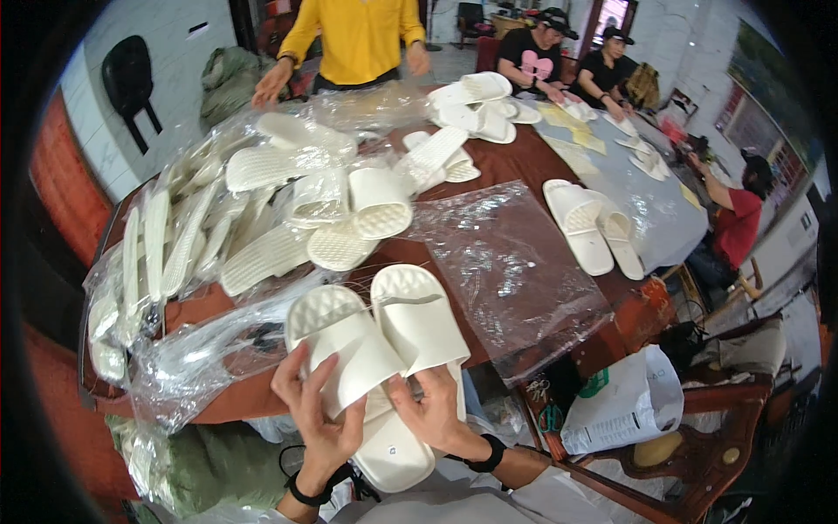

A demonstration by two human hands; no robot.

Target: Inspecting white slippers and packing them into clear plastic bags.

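In front of me a pair of cream slide slippers (340, 345) is held at the table's near edge, toes pointing away. My left hand (319, 410) is closed on the left slipper, fingers along the outer side of its strap and thumb near the strap's edge. My right hand (434, 410) grips the right slipper at its strap opening, some fingertips hidden by the strap. A heel with a small label (391, 451) lies below my hands. Beyond the pair, to the right, a clear plastic bag (515, 271) lies flat on the brown tabletop.
Loose slippers (262, 170) and crumpled clear plastic (214, 336) heap up at the left. Another pair of slippers (578, 227) stands at the right. A person in yellow (358, 39) stands across the table; several others sit at the right. Scissors (550, 419) hang near a wooden chair (716, 454).
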